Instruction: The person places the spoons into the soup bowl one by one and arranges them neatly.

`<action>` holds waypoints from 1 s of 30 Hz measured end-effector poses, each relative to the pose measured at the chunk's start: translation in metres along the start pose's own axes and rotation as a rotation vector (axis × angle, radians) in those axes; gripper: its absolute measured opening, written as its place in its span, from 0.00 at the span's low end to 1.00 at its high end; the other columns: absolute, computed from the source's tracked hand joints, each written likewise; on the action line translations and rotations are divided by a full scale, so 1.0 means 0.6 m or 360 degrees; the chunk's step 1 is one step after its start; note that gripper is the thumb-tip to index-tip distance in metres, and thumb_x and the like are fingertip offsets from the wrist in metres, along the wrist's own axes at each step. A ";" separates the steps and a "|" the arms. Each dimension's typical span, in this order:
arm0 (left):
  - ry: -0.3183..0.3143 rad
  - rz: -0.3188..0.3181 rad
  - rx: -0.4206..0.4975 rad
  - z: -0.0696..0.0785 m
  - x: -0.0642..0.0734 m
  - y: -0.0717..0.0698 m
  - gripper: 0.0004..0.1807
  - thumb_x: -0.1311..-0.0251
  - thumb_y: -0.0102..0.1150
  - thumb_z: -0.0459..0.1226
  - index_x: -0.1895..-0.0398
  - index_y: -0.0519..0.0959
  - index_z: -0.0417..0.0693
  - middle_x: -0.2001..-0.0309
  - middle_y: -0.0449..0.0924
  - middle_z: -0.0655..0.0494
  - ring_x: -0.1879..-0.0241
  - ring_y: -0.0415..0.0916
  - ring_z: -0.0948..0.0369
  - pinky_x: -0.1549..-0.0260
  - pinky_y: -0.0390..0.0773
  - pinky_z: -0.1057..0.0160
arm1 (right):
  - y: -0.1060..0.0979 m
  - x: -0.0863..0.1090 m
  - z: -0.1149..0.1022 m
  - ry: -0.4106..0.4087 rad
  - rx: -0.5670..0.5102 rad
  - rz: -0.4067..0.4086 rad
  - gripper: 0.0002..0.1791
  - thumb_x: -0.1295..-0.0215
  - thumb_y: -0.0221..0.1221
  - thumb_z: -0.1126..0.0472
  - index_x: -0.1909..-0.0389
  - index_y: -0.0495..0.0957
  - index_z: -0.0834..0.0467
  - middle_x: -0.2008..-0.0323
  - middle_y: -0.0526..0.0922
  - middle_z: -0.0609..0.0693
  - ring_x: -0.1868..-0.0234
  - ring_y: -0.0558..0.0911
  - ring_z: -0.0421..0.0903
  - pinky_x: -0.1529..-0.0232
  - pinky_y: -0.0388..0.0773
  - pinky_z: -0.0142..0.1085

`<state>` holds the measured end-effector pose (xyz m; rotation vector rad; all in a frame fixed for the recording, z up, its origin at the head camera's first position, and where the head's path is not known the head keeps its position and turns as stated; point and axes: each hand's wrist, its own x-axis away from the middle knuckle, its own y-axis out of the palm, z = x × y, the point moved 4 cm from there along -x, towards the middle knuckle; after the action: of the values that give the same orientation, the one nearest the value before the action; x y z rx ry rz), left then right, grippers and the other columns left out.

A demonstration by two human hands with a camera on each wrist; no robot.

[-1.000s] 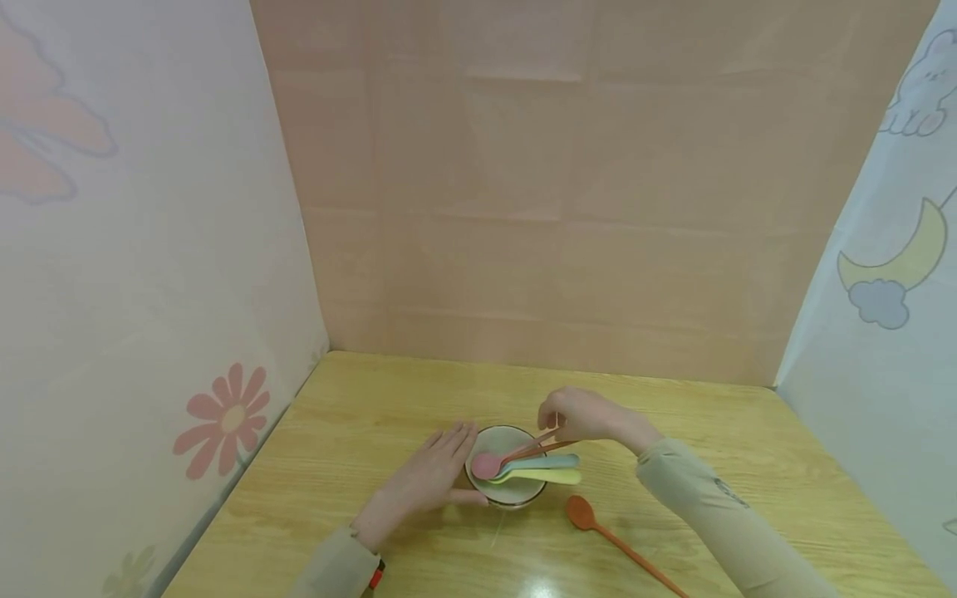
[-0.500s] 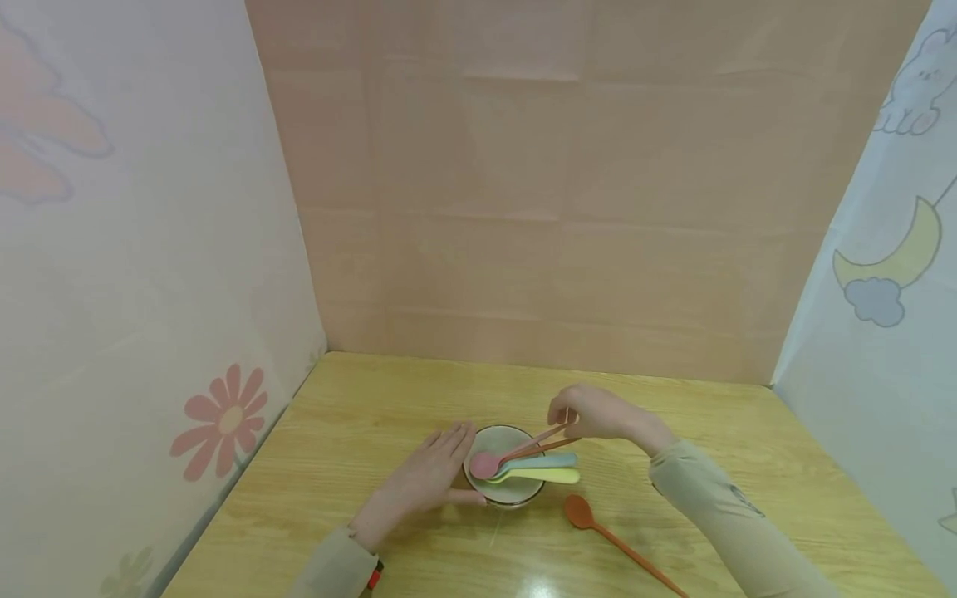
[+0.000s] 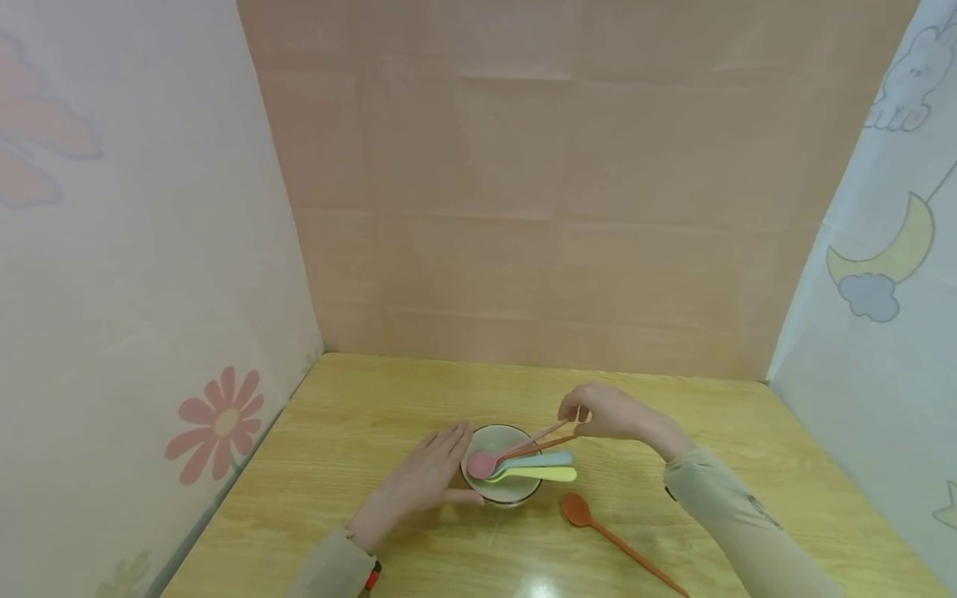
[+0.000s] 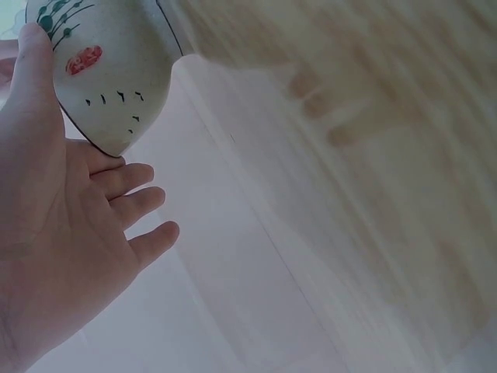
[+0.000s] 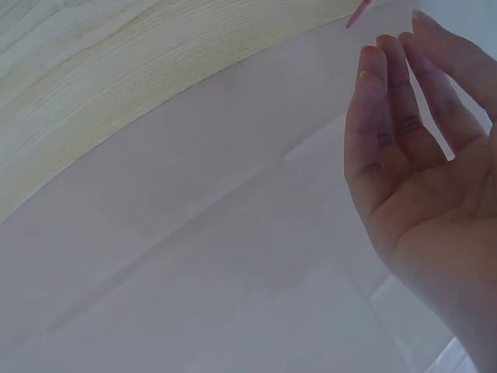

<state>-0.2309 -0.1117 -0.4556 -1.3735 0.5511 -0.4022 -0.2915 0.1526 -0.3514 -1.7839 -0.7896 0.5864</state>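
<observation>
A pale bowl with a dark rim stands on the table, holding several spoons: pink, orange-brown, light blue and yellow. My left hand rests against its left side, thumb along the near side and fingers straight on the far side. In the left wrist view the thumb lies on the bowl's painted outer wall. Just off the handle ends is my right hand, fingers loosely bent; the right wrist view shows a pink handle tip apart from the fingers.
An orange spoon lies on the wooden table, right of and nearer than the bowl. Printed cloth walls stand at left and right, with a plain one behind.
My right hand has drawn right from the handles, and more of the pink handle shows. The left hand stays against the bowl. The head view has shifted slightly.
</observation>
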 end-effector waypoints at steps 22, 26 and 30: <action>-0.0032 -0.0019 0.0032 -0.002 0.002 0.004 0.58 0.43 0.49 0.71 0.22 0.52 0.38 0.22 0.54 0.42 0.23 0.54 0.47 0.28 0.64 0.44 | 0.005 0.049 0.020 0.0046 -0.0147 0.0058 0.13 0.40 0.65 0.68 0.53 0.81 0.63 0.61 0.85 0.54 0.63 0.83 0.44 0.64 0.83 0.33; -0.0022 -0.0007 0.0015 -0.002 0.001 0.001 0.59 0.43 0.48 0.72 0.22 0.52 0.38 0.22 0.54 0.42 0.23 0.54 0.46 0.28 0.64 0.44 | 0.006 0.062 0.022 0.0047 -0.0178 0.0083 0.13 0.39 0.64 0.68 0.53 0.82 0.61 0.61 0.85 0.55 0.64 0.83 0.42 0.64 0.83 0.31; -0.0018 -0.0011 -0.0006 -0.004 -0.001 0.003 0.59 0.43 0.47 0.72 0.22 0.52 0.37 0.22 0.54 0.42 0.23 0.54 0.47 0.28 0.65 0.45 | 0.011 0.073 0.028 0.0076 -0.0228 0.0081 0.13 0.38 0.64 0.66 0.52 0.81 0.59 0.61 0.85 0.52 0.64 0.83 0.40 0.64 0.83 0.30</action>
<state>-0.2329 -0.1127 -0.4573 -1.3810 0.5382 -0.3985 -0.2731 0.1945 -0.3637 -1.9471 -0.7716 0.5296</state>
